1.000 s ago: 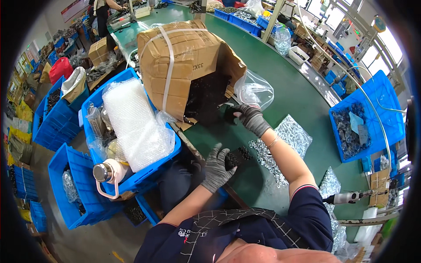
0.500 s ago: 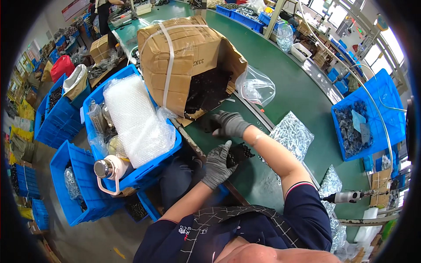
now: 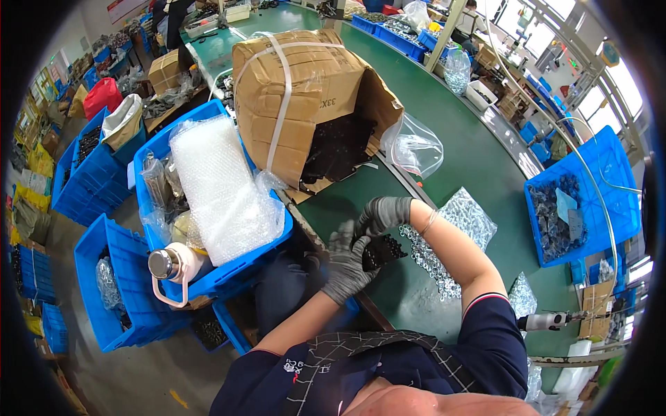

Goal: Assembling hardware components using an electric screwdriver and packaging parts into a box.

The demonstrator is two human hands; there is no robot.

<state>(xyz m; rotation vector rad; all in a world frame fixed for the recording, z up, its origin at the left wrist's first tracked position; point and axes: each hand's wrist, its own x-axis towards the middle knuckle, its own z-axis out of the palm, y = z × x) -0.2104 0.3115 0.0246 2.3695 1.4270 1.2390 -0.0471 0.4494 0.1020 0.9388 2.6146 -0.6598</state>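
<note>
My left hand (image 3: 347, 269), in a grey striped glove, is closed around a bundle of small black parts (image 3: 381, 252) over the green bench. The bundle's knobbly end sticks out to the right. Just above it, my right hand (image 3: 386, 213), gloved too, is bent down against the left fingertips. Its fingers are drawn together, and whatever lies in them is hidden. Beyond both hands a strapped cardboard box (image 3: 298, 90) lies tipped, its torn mouth toward me, full of black parts (image 3: 336, 151). Loose silver rings (image 3: 433, 267) are spread beside my right forearm.
At left, a blue crate (image 3: 284, 232) holds bubble wrap (image 3: 218, 187); a pale flask (image 3: 182, 267) stands at its near corner. A clear bag of silver hardware (image 3: 468, 218) and an empty-looking plastic bag (image 3: 416, 145) lie right. A blue bin (image 3: 610, 187) stands far right, near a power screwdriver (image 3: 544, 322).
My right hand has come from near the box mouth down to my left hand. The left hand keeps the black bundle. More silver rings show beside the right forearm.
</note>
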